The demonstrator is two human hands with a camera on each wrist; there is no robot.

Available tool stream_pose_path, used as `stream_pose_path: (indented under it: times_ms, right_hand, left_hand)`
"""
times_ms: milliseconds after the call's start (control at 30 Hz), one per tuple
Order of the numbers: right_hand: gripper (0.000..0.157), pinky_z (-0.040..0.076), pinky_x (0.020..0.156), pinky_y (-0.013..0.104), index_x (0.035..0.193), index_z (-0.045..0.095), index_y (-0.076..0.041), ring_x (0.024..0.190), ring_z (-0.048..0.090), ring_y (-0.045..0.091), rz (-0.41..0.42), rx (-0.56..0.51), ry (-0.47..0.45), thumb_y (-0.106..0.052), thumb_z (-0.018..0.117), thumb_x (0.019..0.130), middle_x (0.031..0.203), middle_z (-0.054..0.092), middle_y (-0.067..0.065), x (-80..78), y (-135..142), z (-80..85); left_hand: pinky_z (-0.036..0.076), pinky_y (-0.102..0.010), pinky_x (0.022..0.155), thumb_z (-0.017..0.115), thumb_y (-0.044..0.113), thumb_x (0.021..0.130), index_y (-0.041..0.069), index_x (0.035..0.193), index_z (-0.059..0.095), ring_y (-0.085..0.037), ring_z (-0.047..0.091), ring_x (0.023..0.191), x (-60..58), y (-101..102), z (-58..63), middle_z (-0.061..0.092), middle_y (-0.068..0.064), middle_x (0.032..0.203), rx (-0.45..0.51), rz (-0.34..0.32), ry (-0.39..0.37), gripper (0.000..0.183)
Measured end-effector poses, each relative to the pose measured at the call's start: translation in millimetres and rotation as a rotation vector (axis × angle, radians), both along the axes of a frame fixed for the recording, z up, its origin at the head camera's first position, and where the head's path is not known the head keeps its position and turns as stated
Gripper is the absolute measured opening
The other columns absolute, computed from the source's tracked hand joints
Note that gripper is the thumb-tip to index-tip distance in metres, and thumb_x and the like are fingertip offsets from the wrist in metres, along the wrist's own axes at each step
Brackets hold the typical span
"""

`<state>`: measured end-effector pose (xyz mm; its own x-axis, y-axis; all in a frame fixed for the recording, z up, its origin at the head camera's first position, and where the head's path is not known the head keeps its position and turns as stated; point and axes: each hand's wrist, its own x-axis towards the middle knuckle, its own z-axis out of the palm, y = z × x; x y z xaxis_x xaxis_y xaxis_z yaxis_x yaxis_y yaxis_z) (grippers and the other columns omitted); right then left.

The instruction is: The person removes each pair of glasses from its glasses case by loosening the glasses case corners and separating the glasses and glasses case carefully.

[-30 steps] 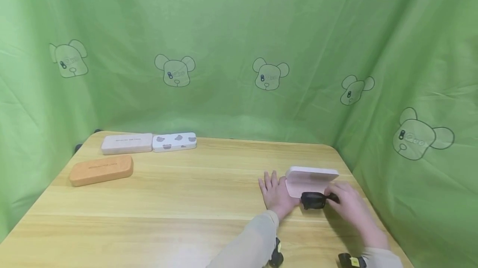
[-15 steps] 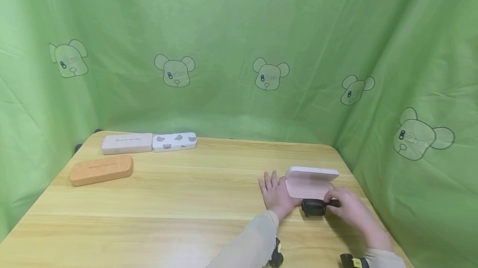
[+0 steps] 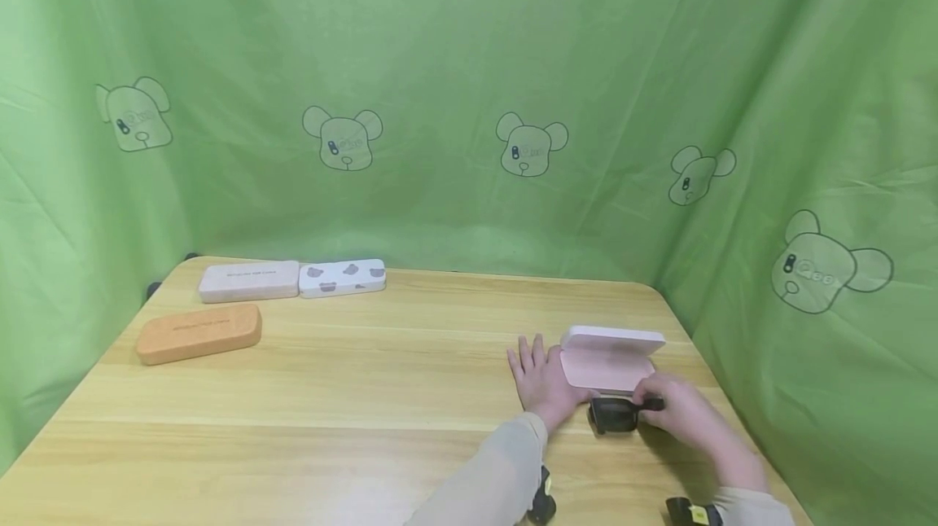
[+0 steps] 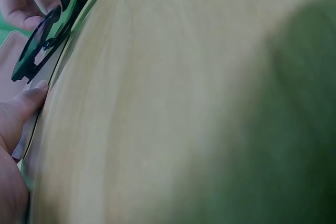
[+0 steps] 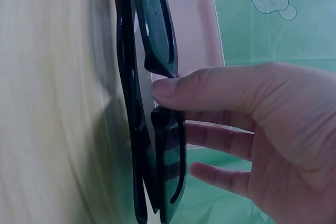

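Note:
My right hand (image 3: 681,412) pinches a pair of black sunglasses (image 3: 614,414) at the bridge, thumb on one side, as the right wrist view shows. Their temples (image 5: 126,77) are folded. The sunglasses hang just in front of a pink glasses case (image 3: 607,370), whose lid stands raised at the back. Beside the case's left end, my left hand (image 3: 545,386) rests on the table with straight, spread fingers. Its thumb (image 4: 31,98) lies along the case's front edge in the left wrist view. Part of the case's right end is hidden behind my right hand.
At the table's back left lie a pale pink case (image 3: 249,282) and a white case with grey patches (image 3: 342,278), end to end. Nearer sits an orange case (image 3: 199,334). Green curtain (image 3: 440,103) encloses the wooden table (image 3: 352,396) behind and at both sides.
My right hand has drawn the sunglasses a little toward me, from over the case's front edge to in front of it. The left hand and the case have stayed put.

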<state>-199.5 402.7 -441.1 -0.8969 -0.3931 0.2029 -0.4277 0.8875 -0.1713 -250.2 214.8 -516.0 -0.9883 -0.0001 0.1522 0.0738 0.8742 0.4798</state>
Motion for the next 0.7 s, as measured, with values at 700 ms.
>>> stream_pose_path:
  times_ms: [700]
  right_hand:
    - [0.030, 0.053, 0.074, 0.036, 0.073, 0.060, -0.022, 0.078, 0.057, 0.008, 0.000, -0.011, -0.080, -0.005, 0.082, 0.064, 0.080, 0.060, -0.011, -0.2, -0.7, -1.7]
  left_hand:
    - [0.013, -0.055, 0.123, 0.075, 0.078, 0.051, 0.030, 0.138, 0.050, -0.032, 0.022, 0.150, -0.7, 0.8, -0.2, 0.040, -0.004, 0.156, 0.023, -0.013, 0.003, 0.103]
